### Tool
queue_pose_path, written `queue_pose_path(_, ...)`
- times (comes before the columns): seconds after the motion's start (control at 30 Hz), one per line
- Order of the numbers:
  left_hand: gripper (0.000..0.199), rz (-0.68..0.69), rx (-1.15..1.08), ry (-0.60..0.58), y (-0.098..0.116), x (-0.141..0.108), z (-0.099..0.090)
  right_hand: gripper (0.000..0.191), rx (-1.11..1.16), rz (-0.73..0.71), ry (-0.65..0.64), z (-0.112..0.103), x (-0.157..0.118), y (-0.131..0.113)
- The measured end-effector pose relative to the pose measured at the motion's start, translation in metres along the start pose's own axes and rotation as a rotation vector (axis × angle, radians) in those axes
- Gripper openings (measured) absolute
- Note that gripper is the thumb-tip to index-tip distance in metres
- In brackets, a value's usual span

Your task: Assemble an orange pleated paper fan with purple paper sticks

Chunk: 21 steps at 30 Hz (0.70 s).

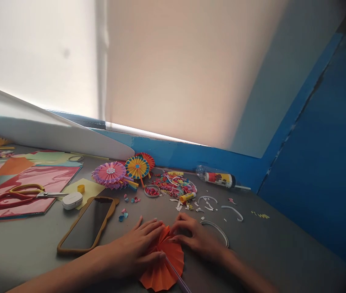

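Observation:
An orange pleated paper rosette (160, 273) lies on the table at the bottom middle. My left hand (140, 244) rests flat on its left side, fingers stretched out, the thumb near its middle. At the upper right edge, my right hand (191, 234) has its fingers curled in a pinch on the folds; the fingertips are partly hidden. A thin pale straw (177, 274) runs from the rosette's middle down to the right. Just behind my right hand is a white curved ring (218, 232).
A phone in a brown case (89, 224), scissors (23, 195), a white case (72, 200) and coloured paper sheets (51, 203) lie left. Finished rosettes (110, 174), paper scraps (175, 183), a glue stick (188, 197) and a wrapped glue bottle (220, 179) lie behind.

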<state>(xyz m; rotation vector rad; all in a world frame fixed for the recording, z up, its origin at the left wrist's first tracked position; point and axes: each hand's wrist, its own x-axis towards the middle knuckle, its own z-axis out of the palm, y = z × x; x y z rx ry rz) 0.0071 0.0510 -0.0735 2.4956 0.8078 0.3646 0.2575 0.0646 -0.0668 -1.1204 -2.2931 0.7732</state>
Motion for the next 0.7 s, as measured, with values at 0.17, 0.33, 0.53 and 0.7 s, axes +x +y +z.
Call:
queue_pose_path(0.17, 0.06, 0.03, 0.074, 0.128, -0.018, 0.004, 0.001, 0.013, -0.017, 0.036, 0.109, 0.006, -0.005, 0.003)
queue_pose_path(0.33, 0.043, -0.041, 0.17, 0.346, -0.033, 0.011, 0.013, 0.016, -0.133, 0.136, 0.163, 0.005, -0.011, 0.008)
queue_pose_path(0.53, 0.034, -0.025, 0.09, 0.224, -0.021, 0.007, 0.016, 0.018, -0.055, 0.009, 0.258, -0.004, -0.016, -0.032)
queue_pose_path(0.7, 0.033, -0.069, 0.065, 0.258, -0.021, 0.01, 0.015, 0.025, 0.224, -0.139, -0.158, 0.011, -0.062, -0.088)
